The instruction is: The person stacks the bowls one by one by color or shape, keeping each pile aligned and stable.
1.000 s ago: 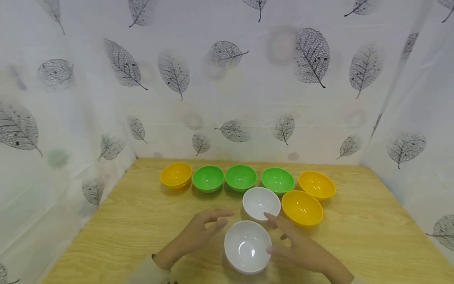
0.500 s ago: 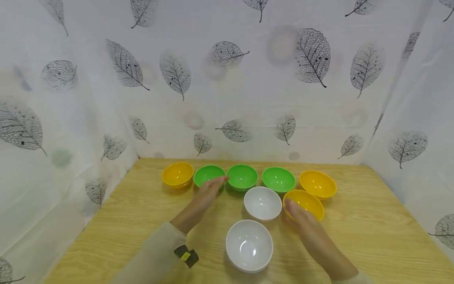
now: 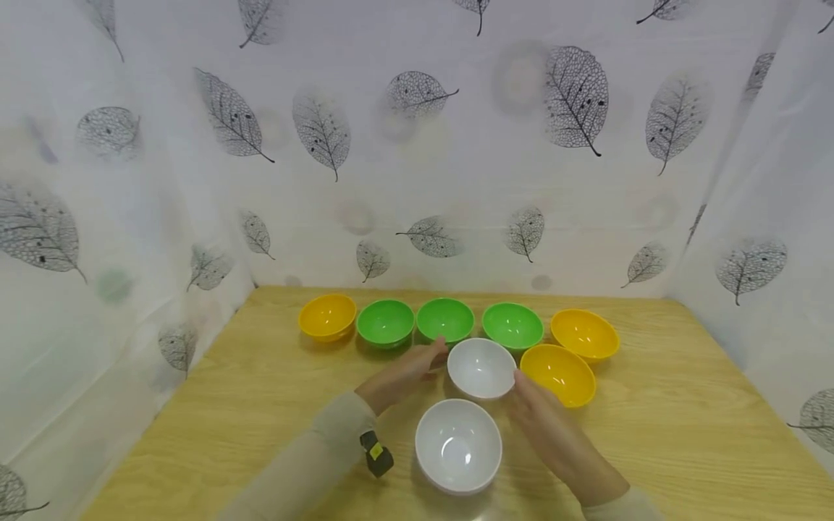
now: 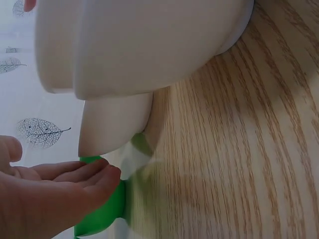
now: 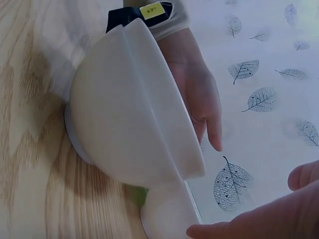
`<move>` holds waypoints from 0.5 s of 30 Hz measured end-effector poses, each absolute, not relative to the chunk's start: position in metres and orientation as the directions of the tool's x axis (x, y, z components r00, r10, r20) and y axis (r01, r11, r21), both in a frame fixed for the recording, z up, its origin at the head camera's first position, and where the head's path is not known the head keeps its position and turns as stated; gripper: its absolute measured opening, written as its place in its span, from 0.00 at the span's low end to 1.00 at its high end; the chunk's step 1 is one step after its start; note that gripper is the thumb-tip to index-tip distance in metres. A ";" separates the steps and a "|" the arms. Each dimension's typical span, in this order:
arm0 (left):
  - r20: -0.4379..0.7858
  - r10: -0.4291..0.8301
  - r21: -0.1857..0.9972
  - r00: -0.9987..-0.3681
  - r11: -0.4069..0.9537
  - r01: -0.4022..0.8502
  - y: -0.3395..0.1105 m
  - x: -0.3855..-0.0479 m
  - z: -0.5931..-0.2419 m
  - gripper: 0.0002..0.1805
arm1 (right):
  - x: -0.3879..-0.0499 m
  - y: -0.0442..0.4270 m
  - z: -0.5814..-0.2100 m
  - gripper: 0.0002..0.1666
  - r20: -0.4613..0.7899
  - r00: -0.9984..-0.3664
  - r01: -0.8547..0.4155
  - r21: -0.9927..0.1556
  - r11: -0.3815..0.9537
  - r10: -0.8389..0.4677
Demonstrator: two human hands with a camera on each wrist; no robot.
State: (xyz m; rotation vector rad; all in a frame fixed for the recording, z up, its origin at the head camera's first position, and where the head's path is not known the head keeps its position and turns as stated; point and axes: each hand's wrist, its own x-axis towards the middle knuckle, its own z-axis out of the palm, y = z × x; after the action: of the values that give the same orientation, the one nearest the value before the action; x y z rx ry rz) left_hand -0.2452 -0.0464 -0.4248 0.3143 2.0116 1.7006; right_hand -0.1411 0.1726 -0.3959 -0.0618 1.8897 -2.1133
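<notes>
In the head view a white bowl (image 3: 481,367) stands upright just beyond a nearer white bowl (image 3: 458,447). My left hand (image 3: 402,373) is at the far bowl's left side, its fingers extended and slightly bent. On the other side my right hand (image 3: 554,434) has its fingertips at that bowl's right rim; I cannot tell how firmly they touch. Both wrist views show a double rim on the nearer bowl (image 4: 149,45), like one bowl nested in another. The right wrist view has my right fingers (image 5: 264,219) beside the far bowl (image 5: 169,211).
Along the back of the wooden table (image 3: 260,405) stand a yellow bowl (image 3: 328,318), green bowls (image 3: 386,323) (image 3: 446,320) (image 3: 512,326) and another yellow bowl (image 3: 584,335). One more yellow bowl (image 3: 557,376) sits right of the far white bowl. A leaf-print curtain (image 3: 482,188) encloses the table.
Both hands have left the nearer white bowl and reached forward, passing apart over the table, then closed in on either side of the far white bowl. The bowls have not visibly moved.
</notes>
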 end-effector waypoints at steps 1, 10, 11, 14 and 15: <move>-0.212 0.480 0.973 -0.851 0.189 -0.136 -0.046 -0.245 -0.425 0.33 | -0.143 0.171 -0.397 0.41 -0.183 -0.951 0.212 -0.972 -0.097 -0.250; -0.212 0.518 0.975 -0.829 0.168 -0.144 -0.044 -0.241 -0.426 0.31 | -0.153 0.167 -0.408 0.38 -0.235 -0.938 0.274 -0.953 -0.131 -0.256; -0.212 0.521 0.975 -0.827 0.170 -0.142 -0.044 -0.240 -0.426 0.31 | -0.153 0.167 -0.409 0.37 -0.236 -0.937 0.275 -0.952 -0.132 -0.257; -0.206 0.524 0.976 -0.826 0.165 -0.139 -0.044 -0.240 -0.426 0.31 | -0.154 0.166 -0.411 0.37 -0.241 -0.939 0.282 -0.948 -0.147 -0.245; -0.202 0.525 0.977 -0.827 0.162 -0.136 -0.044 -0.240 -0.426 0.31 | -0.154 0.166 -0.412 0.38 -0.242 -0.939 0.282 -0.948 -0.149 -0.243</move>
State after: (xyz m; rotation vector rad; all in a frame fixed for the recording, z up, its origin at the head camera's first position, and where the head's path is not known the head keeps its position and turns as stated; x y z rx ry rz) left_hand -0.2399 -0.0438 -0.4265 0.3668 1.9388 1.7133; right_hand -0.1541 0.1660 -0.4118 0.0441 1.7836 -2.1488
